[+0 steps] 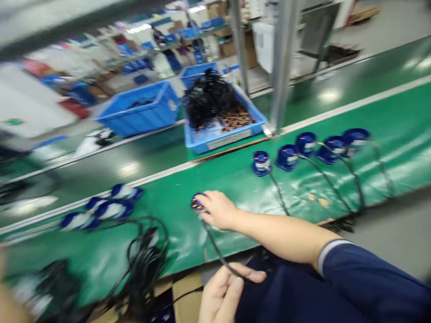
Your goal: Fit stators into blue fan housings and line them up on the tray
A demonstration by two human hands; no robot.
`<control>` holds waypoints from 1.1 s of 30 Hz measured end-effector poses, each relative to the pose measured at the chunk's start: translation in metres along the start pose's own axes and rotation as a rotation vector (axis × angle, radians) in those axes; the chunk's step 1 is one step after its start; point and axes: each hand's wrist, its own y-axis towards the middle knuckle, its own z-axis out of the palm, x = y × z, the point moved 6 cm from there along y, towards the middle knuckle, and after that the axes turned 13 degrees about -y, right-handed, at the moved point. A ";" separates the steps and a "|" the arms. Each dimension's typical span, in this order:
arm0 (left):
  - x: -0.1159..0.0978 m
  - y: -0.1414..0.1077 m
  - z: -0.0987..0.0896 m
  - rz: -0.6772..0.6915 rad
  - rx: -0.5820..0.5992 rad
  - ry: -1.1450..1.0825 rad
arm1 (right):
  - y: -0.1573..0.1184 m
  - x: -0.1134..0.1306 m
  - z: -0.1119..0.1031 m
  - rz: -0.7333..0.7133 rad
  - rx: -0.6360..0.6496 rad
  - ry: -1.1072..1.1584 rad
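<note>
My right hand [218,209] rests on the green work surface, its fingers closed round a small dark-blue round part [198,203] with copper-coloured bits on top. From that part a black cable [215,246] runs down to my left hand [224,289], which pinches it between thumb and fingers near the front edge. Several similar blue parts [261,163] with cables stand to the right of my right hand. More blue parts [114,209] lie to the left, beside a bundle of black cables [146,264].
Behind the green surface [175,188] are a blue tray [232,134] of black cables and small coppery pieces, and a blue bin [141,112]. A metal post [281,67] rises beside the tray. At the left edge, a blurred person's arm [10,296] is near dark cables.
</note>
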 end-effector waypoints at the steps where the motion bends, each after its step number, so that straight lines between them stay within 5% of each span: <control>1: -0.008 0.002 0.011 0.022 0.062 -0.089 | -0.002 -0.001 0.001 -0.002 0.001 0.023; 4: -0.022 0.012 0.027 0.071 0.202 -0.273 | -0.004 -0.008 0.009 -0.023 -0.050 0.058; 9: -0.024 0.017 0.025 0.073 0.185 -0.263 | -0.006 -0.013 0.018 -0.056 -0.119 0.073; 15: -0.030 0.011 0.030 0.019 0.277 -0.290 | -0.005 -0.017 -0.007 -0.007 -0.281 0.131; 22: 0.003 0.028 0.012 0.056 0.160 -0.310 | 0.006 -0.030 0.003 0.098 0.020 0.002; 27: 0.026 0.028 0.012 0.006 0.153 -0.286 | 0.006 -0.031 0.005 0.111 0.033 -0.015; 30: 0.021 0.028 0.023 -0.024 0.214 -0.252 | 0.005 -0.032 -0.002 0.074 -0.029 0.025; 33: 0.016 0.026 0.036 -0.094 0.339 -0.179 | 0.003 -0.034 -0.023 0.016 -0.248 0.078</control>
